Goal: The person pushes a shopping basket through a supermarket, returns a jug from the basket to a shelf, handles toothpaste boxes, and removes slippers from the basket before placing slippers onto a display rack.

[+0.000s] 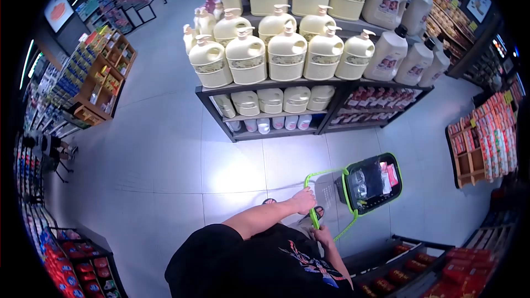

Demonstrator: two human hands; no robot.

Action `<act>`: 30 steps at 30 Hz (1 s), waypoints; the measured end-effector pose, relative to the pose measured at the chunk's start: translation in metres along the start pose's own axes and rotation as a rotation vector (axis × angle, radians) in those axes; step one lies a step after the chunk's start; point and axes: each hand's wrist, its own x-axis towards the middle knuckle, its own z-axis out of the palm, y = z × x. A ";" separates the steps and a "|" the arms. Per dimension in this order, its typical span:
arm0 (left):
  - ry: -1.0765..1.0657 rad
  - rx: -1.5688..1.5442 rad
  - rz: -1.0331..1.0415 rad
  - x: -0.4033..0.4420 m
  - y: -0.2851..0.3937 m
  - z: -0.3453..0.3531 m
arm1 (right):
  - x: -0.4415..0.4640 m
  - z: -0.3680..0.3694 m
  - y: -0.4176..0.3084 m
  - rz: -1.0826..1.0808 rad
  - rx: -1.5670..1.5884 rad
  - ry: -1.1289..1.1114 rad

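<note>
Both of my hands are closed on the green handle of a shopping basket. My left hand grips it near its upper part, with the arm reaching across in front of my body. Lower down on the same bar is my right hand. The black basket with a green rim stands to the right of my hands. Inside it lie a dark item, a clear plastic package and a pink and white package.
A dark shelf unit with cream pump bottles and pale jugs stands ahead. Wooden displays are at the left and right. Red goods sit on shelves close by at the lower right.
</note>
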 end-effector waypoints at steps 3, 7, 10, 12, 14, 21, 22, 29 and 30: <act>-0.070 -0.062 0.048 -0.034 -0.009 -0.009 | -0.013 0.036 0.008 -0.070 -0.282 0.129; -0.144 -0.056 0.126 -0.069 -0.019 -0.010 | -0.059 0.071 -0.027 -0.019 -0.250 0.140; -0.299 -0.098 0.146 -0.088 -0.022 -0.017 | -0.072 0.097 -0.024 -0.052 -0.182 0.111; -0.434 -0.110 0.133 -0.106 -0.018 -0.025 | -0.075 0.110 -0.015 -0.028 -0.207 0.021; -0.450 -0.122 0.145 -0.122 -0.018 -0.017 | -0.069 0.126 0.000 -0.054 -0.205 0.025; -0.545 -0.084 0.106 -0.190 -0.003 0.000 | -0.114 0.188 0.013 -0.202 -0.285 -0.062; -0.501 -0.062 0.120 -0.200 -0.007 0.014 | -0.123 0.200 0.013 -0.188 -0.287 -0.039; -0.416 0.099 0.062 -0.270 -0.001 0.020 | -0.142 0.253 0.009 -0.249 -0.361 0.039; -0.423 0.120 0.040 -0.274 0.000 0.017 | -0.145 0.254 0.005 -0.233 -0.368 -0.011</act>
